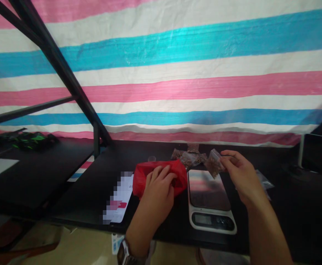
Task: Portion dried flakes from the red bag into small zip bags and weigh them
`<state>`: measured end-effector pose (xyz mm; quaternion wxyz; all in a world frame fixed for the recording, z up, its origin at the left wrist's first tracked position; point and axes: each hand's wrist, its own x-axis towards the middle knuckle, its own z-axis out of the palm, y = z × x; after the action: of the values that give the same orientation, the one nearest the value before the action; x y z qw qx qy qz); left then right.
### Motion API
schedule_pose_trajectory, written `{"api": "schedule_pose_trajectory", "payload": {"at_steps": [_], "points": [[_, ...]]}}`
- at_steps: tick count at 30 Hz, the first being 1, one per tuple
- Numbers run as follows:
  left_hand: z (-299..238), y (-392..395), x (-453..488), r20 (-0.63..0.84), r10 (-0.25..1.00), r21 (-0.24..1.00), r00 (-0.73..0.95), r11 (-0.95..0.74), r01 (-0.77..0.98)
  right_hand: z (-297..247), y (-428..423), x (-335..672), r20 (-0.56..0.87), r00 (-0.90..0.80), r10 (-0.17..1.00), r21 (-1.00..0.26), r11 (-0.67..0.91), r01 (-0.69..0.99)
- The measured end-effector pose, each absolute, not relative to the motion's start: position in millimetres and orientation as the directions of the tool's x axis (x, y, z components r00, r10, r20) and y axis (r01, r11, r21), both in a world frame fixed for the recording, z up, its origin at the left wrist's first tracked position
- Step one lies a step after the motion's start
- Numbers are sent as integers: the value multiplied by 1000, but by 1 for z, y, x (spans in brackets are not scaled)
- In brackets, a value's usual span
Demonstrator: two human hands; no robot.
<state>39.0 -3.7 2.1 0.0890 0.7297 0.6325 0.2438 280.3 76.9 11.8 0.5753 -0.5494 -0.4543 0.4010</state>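
My right hand (239,175) pinches the top corner of a small clear zip bag (214,165) of brown, grain-like bits, held above the far end of a kitchen scale (209,191). On the left, my left hand (160,186) is at the mouth of a red plastic bag (141,178). Its fingers are bent over the bag's opening and seem to grip it; the fingertips are partly hidden. Behind the scale lie several similar filled zip bags (190,159). The scale has a white body and a shiny plate; its display cannot be read.
A printed white sheet (122,200) lies left of the red bag, with a small clear cup (151,159) behind. Clear plastic bags (264,180) lie beyond my right wrist. A tablet-like screen (315,152) stands far right on the black table (100,184). A slanted black frame (67,73) rises left.
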Motion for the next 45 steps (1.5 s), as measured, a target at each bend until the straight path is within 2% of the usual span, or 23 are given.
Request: {"api": "schedule_pose_trajectory", "payload": {"at_steps": [5,8,13,19,22,25,29,32,35,40,45], "points": [[-8,14,49,328,943,595,58,-254,763,18,66,280,96,216,972,-994,105,-31],[-9,17,53,368,927,640,72,-309,703,29,56,277,103,152,983,-987,120,-105],[-9,23,63,418,906,618,73,-342,708,45,40,265,130,69,989,-973,140,-181],[18,9,56,292,956,540,9,-173,824,48,36,265,156,39,987,-965,161,-208],[33,-3,48,325,942,592,-86,-132,795,46,36,267,159,-3,987,-965,155,-210],[36,-10,54,316,941,760,-121,-175,625,42,36,262,149,-105,983,-981,134,-138],[25,-12,77,130,991,965,-7,-125,230,38,28,250,127,-324,938,-988,150,48],[15,-12,87,50,995,998,87,-52,22,40,20,248,92,-429,899,-981,156,118],[13,-9,83,33,994,996,106,-24,-89,43,17,250,86,-438,895,-982,151,115],[22,-9,71,105,994,994,27,-103,-42,42,19,246,138,-336,932,-988,153,19],[33,-24,69,206,977,950,-51,-188,249,45,14,231,187,-85,979,-982,184,-42]]}}
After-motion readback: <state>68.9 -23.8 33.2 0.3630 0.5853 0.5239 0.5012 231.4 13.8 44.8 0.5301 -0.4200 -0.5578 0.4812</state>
